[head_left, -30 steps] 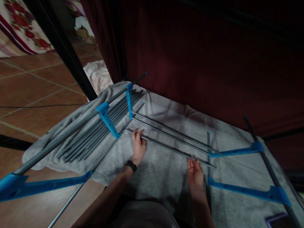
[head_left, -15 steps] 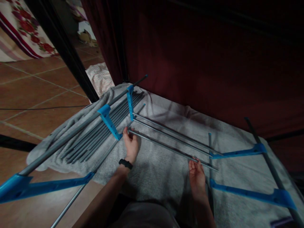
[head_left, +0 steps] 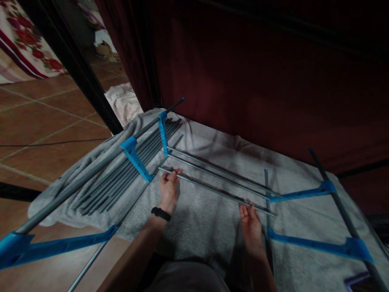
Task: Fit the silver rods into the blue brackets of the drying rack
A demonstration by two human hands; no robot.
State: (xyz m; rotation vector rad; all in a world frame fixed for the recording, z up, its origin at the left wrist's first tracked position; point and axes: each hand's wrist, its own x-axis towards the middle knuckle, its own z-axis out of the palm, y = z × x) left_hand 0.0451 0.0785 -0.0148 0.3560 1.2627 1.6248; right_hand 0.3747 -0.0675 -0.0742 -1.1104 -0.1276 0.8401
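A thin grey metal rod [head_left: 209, 188] lies across both my hands. My left hand [head_left: 168, 190], with a black band on the wrist, pinches it near its left end. My right hand [head_left: 250, 224] has its fingers closed around it toward the right end. Beyond it, two parallel rods [head_left: 219, 172] span from a blue plastic bracket [head_left: 163, 136] on the left side frame to another blue bracket [head_left: 299, 193] on the right. The held rod's left end is beside the left frame's lower bar; its right end crosses the right frame's lower bar [head_left: 268, 221].
Several loose rods [head_left: 124, 176] lie side by side on a grey blanket [head_left: 194, 219] at left. The left frame's long bar [head_left: 82, 178] rises above them. A dark red curtain [head_left: 243, 81] hangs behind, and a black post [head_left: 69, 69] stands left. Tiled floor [head_left: 39, 117] lies beyond.
My left hand has slid slightly right along the rod, away from its left end, which now shows bare. My right hand still grips it. The view has shifted a little.
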